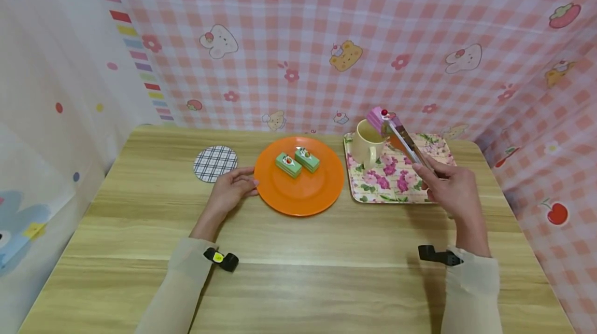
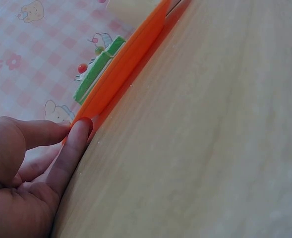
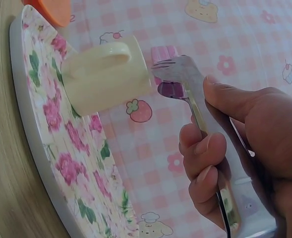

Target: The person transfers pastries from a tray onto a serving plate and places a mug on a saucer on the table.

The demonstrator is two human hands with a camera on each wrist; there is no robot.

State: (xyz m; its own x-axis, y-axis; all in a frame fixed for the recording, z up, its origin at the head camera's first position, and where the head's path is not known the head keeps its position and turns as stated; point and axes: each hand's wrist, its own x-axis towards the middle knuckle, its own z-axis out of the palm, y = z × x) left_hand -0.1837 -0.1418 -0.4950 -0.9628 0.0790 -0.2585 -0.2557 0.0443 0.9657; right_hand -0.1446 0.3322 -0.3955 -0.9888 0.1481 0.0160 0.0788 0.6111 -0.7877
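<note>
My left hand (image 1: 229, 189) pinches the left rim of an orange plate (image 1: 298, 200) on the wooden table. Two green cake slices (image 1: 289, 165) with fruit on top sit side by side on that plate. In my right hand (image 1: 450, 189) is a pair of metal tongs (image 3: 212, 129), gripped along its arms. The tongs' tips hold a pink-purple cake slice (image 1: 374, 119) with a red cherry on it, raised close by the rim of a cream mug (image 1: 365, 148). That mug stands upright at the left of a floral tray (image 1: 382, 194), its handle towards me.
A round checked coaster (image 1: 215, 164) lies left of the plate, near my left hand. Pink checked cloth (image 1: 303, 95) hangs behind the table's back edge and on the right; a white curtain (image 1: 60, 90) hangs on the left.
</note>
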